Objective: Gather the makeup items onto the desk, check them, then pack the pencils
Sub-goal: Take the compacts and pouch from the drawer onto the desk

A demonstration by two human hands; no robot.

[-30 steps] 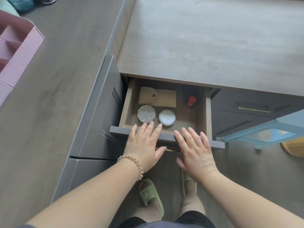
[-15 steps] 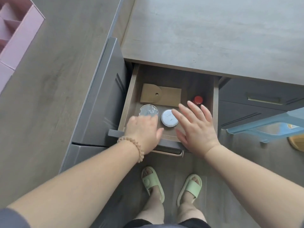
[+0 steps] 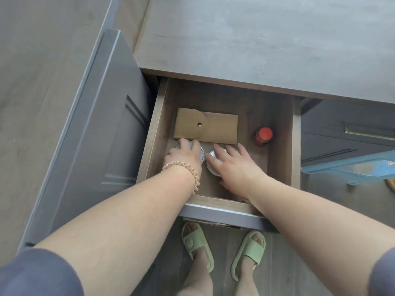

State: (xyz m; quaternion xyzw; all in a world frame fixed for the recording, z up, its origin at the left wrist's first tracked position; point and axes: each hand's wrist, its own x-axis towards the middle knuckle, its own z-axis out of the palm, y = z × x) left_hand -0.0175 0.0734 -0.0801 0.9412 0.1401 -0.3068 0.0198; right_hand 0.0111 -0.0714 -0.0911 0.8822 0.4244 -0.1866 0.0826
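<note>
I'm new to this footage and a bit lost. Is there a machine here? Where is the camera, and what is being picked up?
No machine: each grip is a person's bare hand, filmed by a camera worn on the head, looking down. A drawer stands open under the desk. The left hand curls round a clear-lidded tin. The right hand lies with spread fingers on a white tin. Behind them in the drawer lie a tan pouch and a red-capped bottle, both untouched.
</note>
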